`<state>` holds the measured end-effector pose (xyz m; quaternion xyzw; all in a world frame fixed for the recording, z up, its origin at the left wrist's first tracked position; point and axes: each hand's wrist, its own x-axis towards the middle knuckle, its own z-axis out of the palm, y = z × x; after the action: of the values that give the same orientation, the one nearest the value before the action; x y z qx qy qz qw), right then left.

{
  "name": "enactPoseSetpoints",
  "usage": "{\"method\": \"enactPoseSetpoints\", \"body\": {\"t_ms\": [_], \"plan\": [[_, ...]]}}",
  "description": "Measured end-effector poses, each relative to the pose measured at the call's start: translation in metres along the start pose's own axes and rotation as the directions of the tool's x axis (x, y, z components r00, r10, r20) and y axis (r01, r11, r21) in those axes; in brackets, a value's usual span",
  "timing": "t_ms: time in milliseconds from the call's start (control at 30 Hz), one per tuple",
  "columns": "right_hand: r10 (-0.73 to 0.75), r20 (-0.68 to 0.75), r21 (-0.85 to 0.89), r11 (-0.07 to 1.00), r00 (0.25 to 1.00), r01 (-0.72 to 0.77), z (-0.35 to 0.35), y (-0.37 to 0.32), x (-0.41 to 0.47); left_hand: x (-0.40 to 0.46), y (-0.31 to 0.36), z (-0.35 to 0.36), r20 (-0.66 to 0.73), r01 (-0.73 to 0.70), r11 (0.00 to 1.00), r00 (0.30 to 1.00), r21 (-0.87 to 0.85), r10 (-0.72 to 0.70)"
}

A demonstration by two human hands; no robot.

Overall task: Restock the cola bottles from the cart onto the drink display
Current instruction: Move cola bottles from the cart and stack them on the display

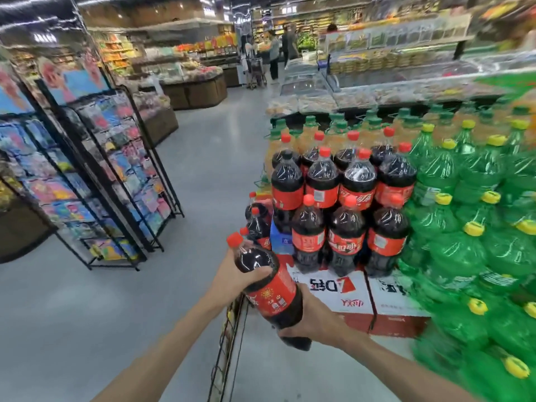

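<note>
Cola bottle tilted, lower centre of frame, above cart. Left hand fingers curled round shoulder; right hand cupped under base. To be uprighted, set beside stacked cola; base supported until seated.

Dark cola bottle with red cap and label; green bottles capped yellow; grey floor.

I see two long bare arms, no sleeves, no watch, no rings. My left hand and right hand wear no gloves.
</note>
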<state>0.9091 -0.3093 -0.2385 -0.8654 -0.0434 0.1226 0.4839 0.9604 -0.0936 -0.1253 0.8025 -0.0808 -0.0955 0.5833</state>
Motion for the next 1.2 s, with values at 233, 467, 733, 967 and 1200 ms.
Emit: {"method": "enactPoseSetpoints", "body": {"t_ms": [233, 467, 733, 967, 1200], "plan": [[0.16, -0.21, 0.117, 0.984, 0.965, -0.137, 0.05, -0.012, 0.064, 0.092, -0.037, -0.049, 0.232, -0.103, 0.99, 0.97, 0.099, 0.078], [0.287, -0.339, 0.196, 0.953, 0.896, -0.231, 0.072, -0.012, 0.114, 0.165, -0.048, -0.063, 0.408, -0.209, 0.963, 0.904, 0.168, 0.125], [0.357, -0.491, 0.318, 0.923, 0.795, -0.218, 0.075, 0.013, 0.176, 0.225, -0.044, -0.044, 0.542, -0.367, 0.891, 0.822, 0.268, 0.175], [0.332, -0.568, 0.388, 0.915, 0.753, -0.111, 0.078, 0.03, 0.206, 0.25, -0.058, -0.03, 0.547, -0.428, 0.85, 0.81, 0.306, 0.211], [0.388, -0.624, 0.495, 0.868, 0.679, -0.04, 0.089, 0.036, 0.207, 0.248, -0.053, -0.014, 0.602, -0.501, 0.805, 0.762, 0.318, 0.236]]}}
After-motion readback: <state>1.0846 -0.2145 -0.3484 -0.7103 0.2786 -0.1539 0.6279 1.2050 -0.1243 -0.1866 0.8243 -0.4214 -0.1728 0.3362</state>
